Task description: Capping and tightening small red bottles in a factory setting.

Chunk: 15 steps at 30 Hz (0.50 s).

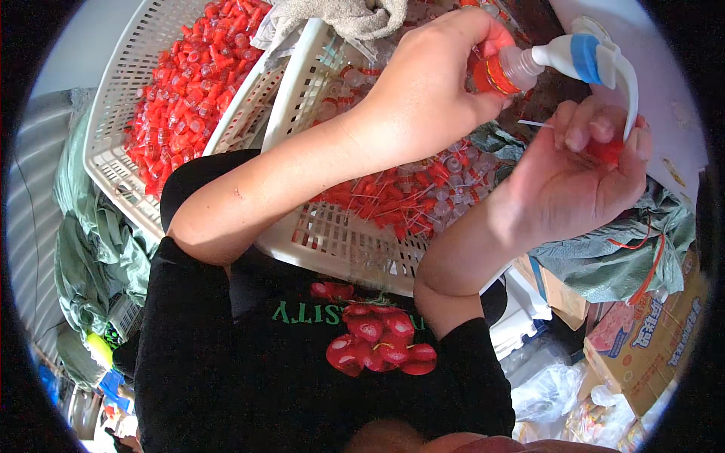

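**Two hands joined on a spray trigger head**

We have our left hand [430,90] curled shut around a small red collar [491,75] with a clear neck, fingers folded over the top and thumb tucked beneath. Only the collar's ribbed rim and a thin yellow band show past our knuckles. That collar sits on the end of a white trigger sprayer [596,64], smooth glossy plastic with a blue band round its barrel and a long curved lever sweeping down.

Our right hand [581,174] is cupped, fingers bent in close over a small red piece [608,151] that lies against the palm; the white lever runs down across those fingertips and touches them. A thin white dip tube [532,123] pokes out leftward just above our thumb.

All of this hangs over the far right corner of the white lattice basket [340,241], a rigid plastic crate with a square-holed wall. Inside it lies a loose heap of red caps with thin tubes [393,196], mixed with clear pieces. A second lattice basket [113,113] beside it, on the left, is filled with small red caps [189,83], shiny and round. A beige towel [347,15] drapes over the far rims where the two baskets meet.
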Motion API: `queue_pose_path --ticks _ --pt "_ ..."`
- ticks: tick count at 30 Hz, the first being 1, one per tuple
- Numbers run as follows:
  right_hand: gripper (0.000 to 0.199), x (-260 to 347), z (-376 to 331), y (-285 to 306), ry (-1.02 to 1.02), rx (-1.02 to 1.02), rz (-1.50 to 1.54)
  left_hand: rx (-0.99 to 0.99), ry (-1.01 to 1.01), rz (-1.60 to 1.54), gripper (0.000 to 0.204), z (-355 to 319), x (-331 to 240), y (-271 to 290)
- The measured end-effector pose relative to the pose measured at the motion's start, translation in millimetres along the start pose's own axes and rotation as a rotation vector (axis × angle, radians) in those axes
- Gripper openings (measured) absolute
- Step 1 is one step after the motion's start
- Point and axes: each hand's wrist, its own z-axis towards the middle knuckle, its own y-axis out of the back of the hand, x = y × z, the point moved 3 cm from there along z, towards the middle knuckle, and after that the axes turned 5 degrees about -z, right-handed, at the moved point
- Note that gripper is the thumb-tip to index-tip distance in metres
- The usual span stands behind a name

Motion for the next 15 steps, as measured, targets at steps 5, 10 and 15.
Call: queue_pose_path --ticks 5,10,15 --pt "0.017 0.7 -0.9 -1.1 -0.024 -0.018 0.002 -0.005 0.018 -0.202 0.029 1.5 3.3 1.5" --pt "0.016 -0.3 0.7 0.2 -0.041 -0.008 -0.007 -0.012 0.031 -0.039 0.03 4.0 -7.7 -0.2" --pt "0.016 0.2 0.5 -1.6 -0.009 -0.004 -0.013 -0.163 -0.528 0.657 0.03 -9.1 -19.0 -4.9"
